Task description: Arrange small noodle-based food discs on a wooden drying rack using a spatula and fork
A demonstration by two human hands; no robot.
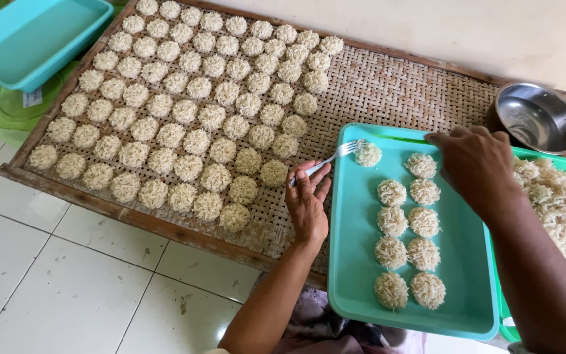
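A wide woven tray (388,92) lies on the tiled floor (67,282), beyond the fingers of both hands, and most of its left part is covered by rows of small round rice cakes (185,111). Nearer, overlapping the woven tray's right end, sits a teal plastic tray (352,262); it lies just right of the left hand's fingers and under the right hand. On it two short columns of the same cakes (407,236) run from the near end away toward the far end, and one single cake (367,155) sits apart at the far left corner.

The left hand (308,203) is closed around the handle of a fork (332,158). The fork's long axis runs from the fingers up and to the right, across the teal tray's rim, and its tines touch the left edge of that single cake. So the cake lies up and to the right of the left fingers, at the fork's tip, and this hand is the one engaged with it.

The right hand (476,164) rests over the far right part of the teal tray, fingers curled narrowly, pointing left toward the single cake; whether they pinch anything I cannot tell. Right of it lies a heap of loose rice (561,203) in a green tray, and beyond its fingers a steel bowl (537,117). A second teal tray (34,39) rests far to the left.
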